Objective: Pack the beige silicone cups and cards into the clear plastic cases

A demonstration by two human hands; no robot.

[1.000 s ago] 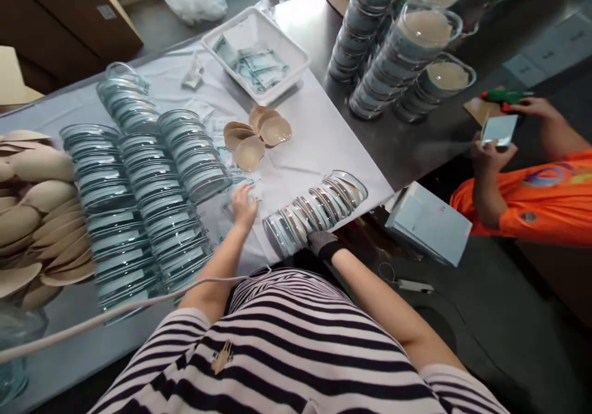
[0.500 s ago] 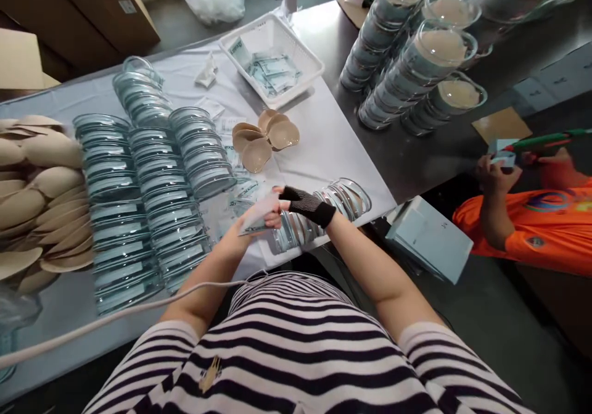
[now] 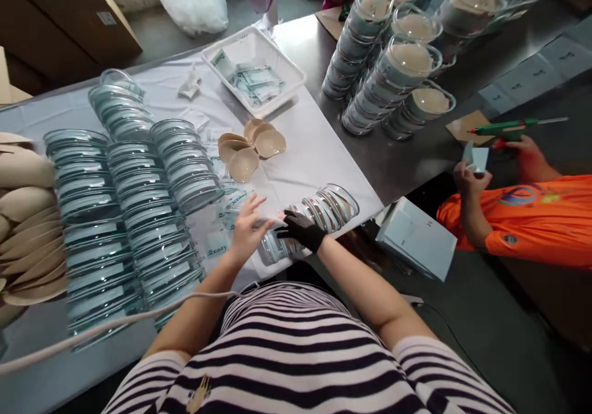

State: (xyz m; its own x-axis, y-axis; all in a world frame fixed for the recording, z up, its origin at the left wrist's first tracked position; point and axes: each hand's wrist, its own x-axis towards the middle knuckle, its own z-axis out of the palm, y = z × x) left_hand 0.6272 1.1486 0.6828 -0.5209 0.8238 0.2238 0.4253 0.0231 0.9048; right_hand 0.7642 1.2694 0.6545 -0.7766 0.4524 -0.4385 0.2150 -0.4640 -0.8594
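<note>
My left hand (image 3: 247, 230), bare, is raised over the front of the white table with its fingers spread apart. Its thumb side is close to a translucent plastic sheet (image 3: 267, 199); whether it touches the sheet is unclear. In a black fingerless glove, my right hand (image 3: 303, 229) pinches the sheet's lower edge at its fingertips. Under and beside that hand, round clear plastic cases (image 3: 340, 207) stand in a row in a white tray (image 3: 277, 270). Flat printed packets (image 3: 217, 244) lie left of my left hand. Tan bra cups (image 3: 243, 165) rest just beyond both hands.
Stacked clear cases (image 3: 152, 198) and piled tan cups (image 3: 32, 235) fill the left side. A white basket (image 3: 291, 87) holds printed packets. Tall case stacks (image 3: 388, 87) stand on the metal table. A co-worker in orange (image 3: 536, 216) holds a green tool (image 3: 504, 128). A cable (image 3: 139, 316) crosses in front.
My hands have moved apart slightly. The left hand's fingers have opened and spread, and the sheet now hangs by my right fingertips. The view has shifted a little.
</note>
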